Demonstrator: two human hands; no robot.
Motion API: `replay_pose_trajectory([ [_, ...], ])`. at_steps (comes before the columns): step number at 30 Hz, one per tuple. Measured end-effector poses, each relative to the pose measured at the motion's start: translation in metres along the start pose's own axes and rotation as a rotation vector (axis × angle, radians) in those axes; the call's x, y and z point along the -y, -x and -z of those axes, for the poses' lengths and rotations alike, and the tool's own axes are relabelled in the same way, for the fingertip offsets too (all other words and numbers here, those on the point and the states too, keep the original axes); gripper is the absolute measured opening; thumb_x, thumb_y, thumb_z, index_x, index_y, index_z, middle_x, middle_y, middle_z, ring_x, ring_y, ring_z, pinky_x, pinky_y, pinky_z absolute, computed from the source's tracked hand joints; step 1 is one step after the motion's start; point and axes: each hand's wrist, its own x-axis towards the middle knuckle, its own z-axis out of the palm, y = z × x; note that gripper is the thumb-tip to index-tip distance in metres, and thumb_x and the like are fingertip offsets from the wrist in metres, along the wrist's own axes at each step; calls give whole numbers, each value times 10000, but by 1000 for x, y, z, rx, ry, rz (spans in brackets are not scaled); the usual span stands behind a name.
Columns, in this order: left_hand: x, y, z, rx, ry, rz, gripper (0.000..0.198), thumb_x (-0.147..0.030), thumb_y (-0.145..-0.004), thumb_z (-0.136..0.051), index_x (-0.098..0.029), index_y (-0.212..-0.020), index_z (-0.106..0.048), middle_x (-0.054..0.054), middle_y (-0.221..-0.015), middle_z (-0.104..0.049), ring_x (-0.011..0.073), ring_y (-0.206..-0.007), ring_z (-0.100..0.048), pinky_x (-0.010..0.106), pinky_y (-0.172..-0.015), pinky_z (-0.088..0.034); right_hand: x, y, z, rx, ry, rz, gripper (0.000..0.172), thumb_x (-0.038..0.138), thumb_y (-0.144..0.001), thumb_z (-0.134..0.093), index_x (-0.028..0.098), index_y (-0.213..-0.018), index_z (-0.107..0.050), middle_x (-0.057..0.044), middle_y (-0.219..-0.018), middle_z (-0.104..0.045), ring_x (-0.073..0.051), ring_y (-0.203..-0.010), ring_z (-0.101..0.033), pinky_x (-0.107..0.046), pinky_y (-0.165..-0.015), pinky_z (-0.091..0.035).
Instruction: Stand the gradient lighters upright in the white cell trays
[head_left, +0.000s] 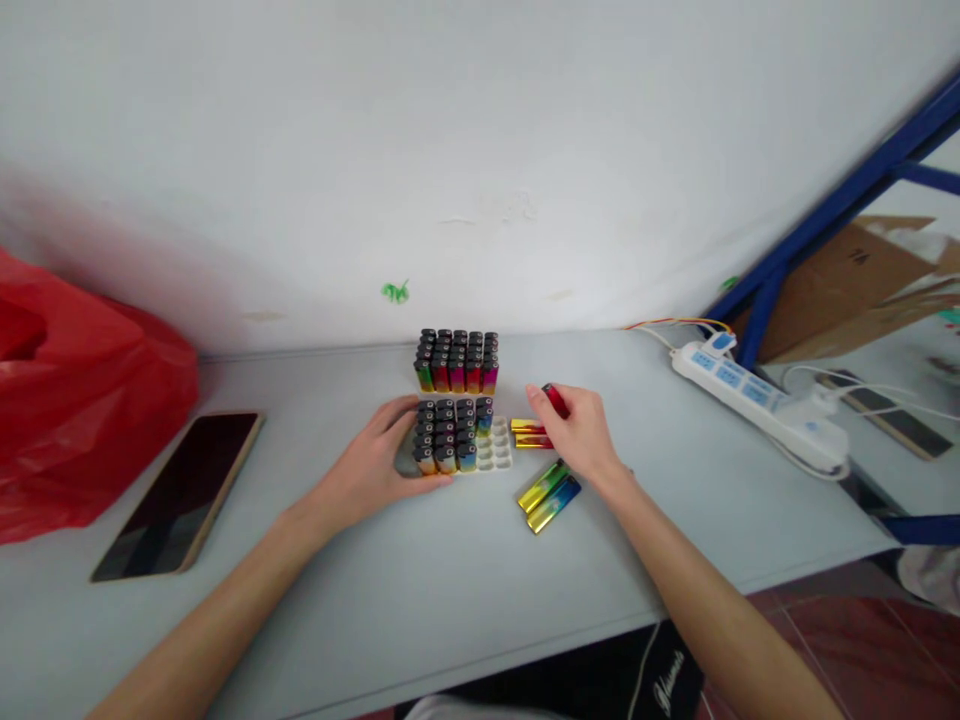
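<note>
A white tray with round slots holds several upright black-topped lighters; slots at its right side show bare. My left hand wraps round the tray's left end, thumb along the front and fingers behind. My right hand pinches a red lighter to the right of the tray. Below and beside that hand, red-and-gold lighters, a green-and-gold lighter and a blue-and-gold lighter lie flat. Behind the tray stands a full block of colourful lighters.
On the left lie a phone and a red plastic bag. A white power strip with cables rests on the right of the grey table. Beyond it are a blue metal frame, a cardboard box and another phone.
</note>
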Motion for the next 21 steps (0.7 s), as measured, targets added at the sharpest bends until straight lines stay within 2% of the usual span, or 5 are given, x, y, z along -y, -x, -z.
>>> replay_pose_trajectory([
  [6,1,-1,2,13,-9,-3,781,-736,-819,-858,-249,-1401,-671,155,-1527,-656,429,-1402,-660,628,-1255,-531,14,9,-8,112,-26,34,406,436,-933,-532,262,-615,-350,58,-541,-337,-119,-541,-323,-297,-544,-255],
  [13,3,1,1,25,-27,-29,811,-758,-865,-818,-230,-1450,-625,170,-1548,-623,410,-1428,-640,593,-1273,-517,16,12,-11,114,-9,40,527,551,-1002,-533,260,-604,-347,60,-538,-309,-120,-547,-294,-303,-555,-249],
  [18,0,1,4,57,-36,-23,798,-743,-879,-817,-212,-1445,-633,176,-1573,-604,417,-1443,-622,604,-1288,-496,13,12,-13,128,-20,45,411,425,-939,-529,263,-607,-350,59,-542,-316,-119,-544,-316,-300,-555,-251],
  [21,1,0,3,53,-30,-32,809,-751,-875,-817,-214,-1452,-635,172,-1579,-604,416,-1452,-617,602,-1285,-499,12,13,-15,134,-8,56,408,418,-961,-518,266,-624,-345,62,-541,-329,-121,-538,-321,-302,-563,-255],
])
